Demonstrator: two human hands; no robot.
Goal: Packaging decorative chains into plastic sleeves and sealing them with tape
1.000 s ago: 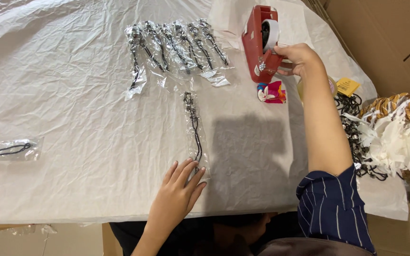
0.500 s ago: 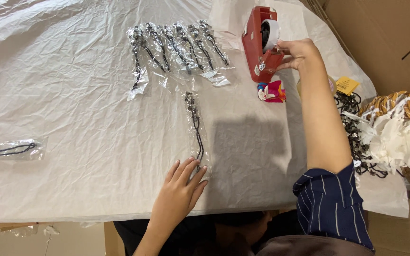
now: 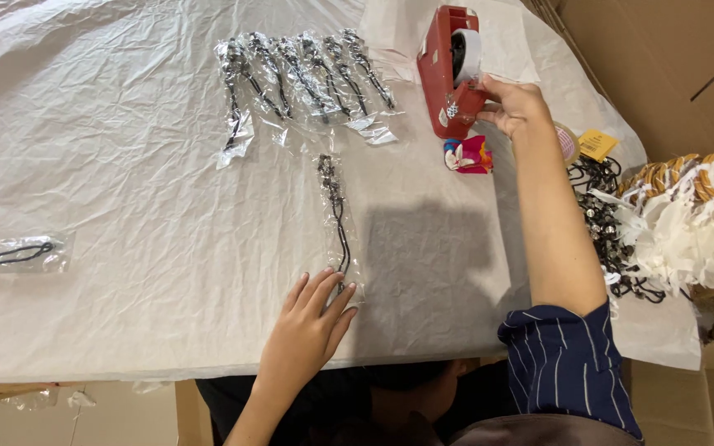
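Right hand (image 3: pixel 512 106), which a moment ago lay over the base of the red tape dispenser (image 3: pixel 448 70) at the table's far edge, now pinches at its cutter, seemingly drawing tape. Left hand (image 3: pixel 311 326) stays spread flat, pinning one bagged necklace (image 3: pixel 335 216) near the front edge. Six bagged necklaces (image 3: pixel 303 70) lie in a row beyond; one more bagged cord (image 3: pixel 10 253) sits at the left edge.
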